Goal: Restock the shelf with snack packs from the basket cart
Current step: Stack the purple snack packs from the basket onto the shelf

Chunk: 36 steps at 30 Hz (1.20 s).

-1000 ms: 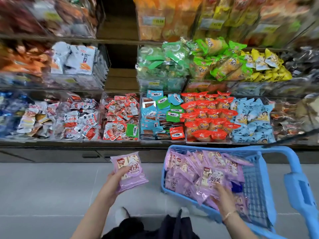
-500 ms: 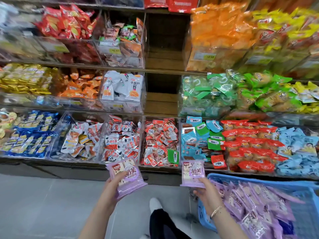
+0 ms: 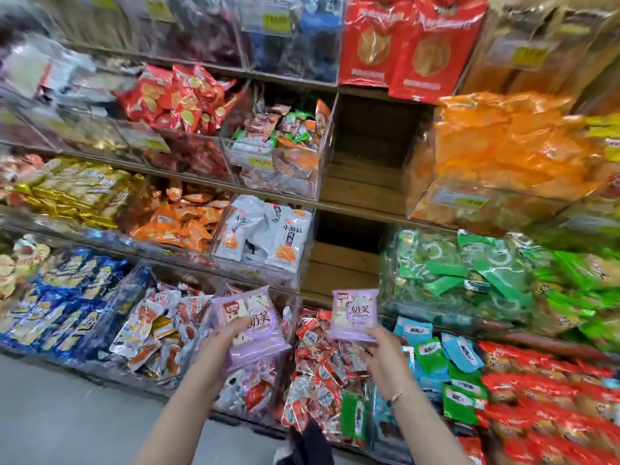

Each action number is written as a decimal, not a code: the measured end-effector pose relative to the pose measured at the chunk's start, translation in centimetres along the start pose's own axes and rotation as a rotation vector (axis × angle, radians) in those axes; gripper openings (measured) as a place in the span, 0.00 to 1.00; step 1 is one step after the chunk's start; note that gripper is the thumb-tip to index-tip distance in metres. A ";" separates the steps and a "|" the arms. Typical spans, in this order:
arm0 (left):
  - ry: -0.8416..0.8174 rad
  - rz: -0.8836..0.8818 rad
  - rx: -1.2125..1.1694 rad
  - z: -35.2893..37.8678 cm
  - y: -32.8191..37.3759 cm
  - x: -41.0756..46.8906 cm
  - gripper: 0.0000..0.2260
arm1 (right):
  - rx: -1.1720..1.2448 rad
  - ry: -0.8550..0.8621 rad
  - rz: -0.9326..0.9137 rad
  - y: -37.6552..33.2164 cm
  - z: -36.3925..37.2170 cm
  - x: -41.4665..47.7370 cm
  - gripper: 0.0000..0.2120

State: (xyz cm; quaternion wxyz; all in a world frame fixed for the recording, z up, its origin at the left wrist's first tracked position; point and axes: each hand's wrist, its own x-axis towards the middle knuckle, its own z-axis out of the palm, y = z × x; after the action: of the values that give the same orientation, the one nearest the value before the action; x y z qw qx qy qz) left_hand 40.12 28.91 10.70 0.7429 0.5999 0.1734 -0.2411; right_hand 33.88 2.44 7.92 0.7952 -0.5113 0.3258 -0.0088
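Evidently left hand (image 3: 218, 348) grips purple stack (image 3: 259, 314), perhaps several; right hand (image 3: 385, 354) pinches single pack (image 3: 355, 313).

Far top: big red bags (image 3: 412, 41) are standing upright, side by side. Far right: orange packs (image 3: 503, 156) are heaping up, and green packs (image 3: 469, 276) are piling just below them. Centre: white packs (image 3: 265, 236) are leaning upright in a clear bin (image 3: 258, 275). A mixed lot (image 3: 285, 142) is sitting above, with a yellow price label (image 3: 260, 161) showing on its front. Left: small orange packs (image 3: 181, 223) are lying loose, with gold packs (image 3: 77, 193) further left. Near left: blue packs (image 3: 67, 297) are lying jumbled. Near right: red packs (image 3: 536, 397) are lying in rows, with light-blue and green sachets (image 3: 446, 360) just left of them. Grey floor (image 3: 67, 414) is showing near left.
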 end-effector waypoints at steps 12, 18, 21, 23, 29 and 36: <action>-0.076 0.019 -0.062 1.4 6.8 6.8 0.33 | -0.170 0.111 -0.293 -14.5 10.1 11.8 0.11; -0.104 0.076 -0.047 2.7 9.0 10.9 0.46 | -0.535 0.168 -0.404 -16.5 11.7 16.7 0.18; -0.050 0.121 -0.010 3.0 8.9 12.0 0.45 | -1.099 0.297 -0.571 -16.7 11.0 17.4 0.22; -0.006 0.145 0.015 2.9 8.5 12.8 0.40 | -1.408 0.419 -0.706 -16.6 10.7 17.2 0.24; 0.007 0.138 0.049 3.0 8.5 14.0 0.44 | -1.730 0.300 -0.883 -15.9 11.5 17.9 0.19; 0.040 0.058 0.075 2.9 8.5 14.2 0.51 | -1.715 0.261 -0.662 -19.7 13.7 22.6 0.24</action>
State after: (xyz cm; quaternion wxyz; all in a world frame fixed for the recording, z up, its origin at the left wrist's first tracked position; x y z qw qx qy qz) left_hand 56.53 25.36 10.48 0.7228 0.6370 0.1616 -0.2138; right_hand 65.16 -3.76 16.16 0.0591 -0.9864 0.1451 -0.0489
